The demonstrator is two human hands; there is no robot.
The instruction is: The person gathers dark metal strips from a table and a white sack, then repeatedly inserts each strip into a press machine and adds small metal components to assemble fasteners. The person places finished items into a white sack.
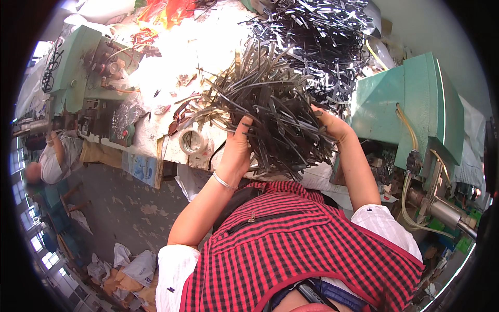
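Between my two hands is a large loose bundle of thin, dark, glossy plastic strips (276,113), shaped like spectacle temples. My left hand (238,150) grips its left side, thumb up, with a bangle on the wrist. On the opposite side my right hand (334,126) is pressed against the bundle, its fingers partly hidden by the strips. Behind, a big heap of similar shiny dark strips (319,43) covers the back right of the worktable (175,146). A roll of clear tape (191,141) rests near the table's front edge, left of my left hand. Spectacles with brown lenses (174,124) lie beside it.
Green machines flank the table, one at left (70,66) and one at right (390,101) with hoses. Orange plastic bags (165,13) lie at the back. Black spectacle frames (50,70) hang at left. Another person (52,158) is farther left. Bags (134,273) lie on the floor.
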